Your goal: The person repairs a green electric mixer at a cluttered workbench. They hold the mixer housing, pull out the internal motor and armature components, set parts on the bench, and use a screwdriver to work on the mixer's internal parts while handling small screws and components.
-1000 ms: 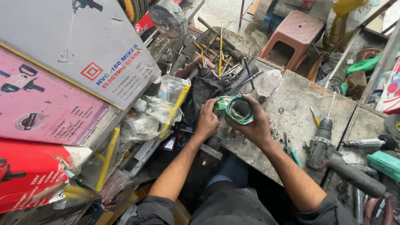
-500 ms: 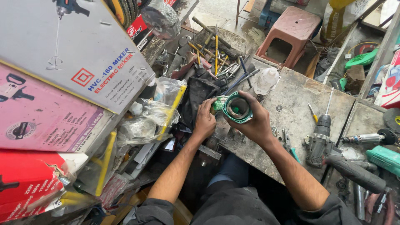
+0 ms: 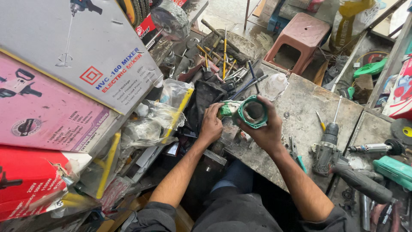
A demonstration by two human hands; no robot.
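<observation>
Setting: cluttered repair workshop; a worn grey metal surface (image 3: 309,107) carries loose tools, with boxed power tools stacked at the left and a pink plastic stool (image 3: 296,38) beyond.

Thing in hand: green motor housing (image 3: 251,111), a hollow cylindrical shell of a power tool, held just above the near edge of the surface, in front of the person's chest.

Right hand (image 3: 266,133): its grip is wrapped round the wide round end of the housing from below and behind, closed on it.

Left hand (image 3: 211,124): its grip is closed on the narrower end of the housing, fingers curled over the top.

Pointing: the open round mouth faces up toward the camera and slightly right; the narrow end points left.

Long axis: roughly level, left to right across the view, tilted a little so the open end rides higher.

Handling, as I judge it: stiff moulded plastic, light for its bulk if empty, heavier if a winding sits inside, which I cannot tell. Likely greasy, so slippery; thin rim could crack if dropped.

Where to take hold: round the barrel, as now, not by the rim.

Nearby: grey drill (image 3: 328,150) lying on the surface to the right; screwdriver (image 3: 320,120) beside it; clear plastic bags (image 3: 159,116) to the left.
</observation>
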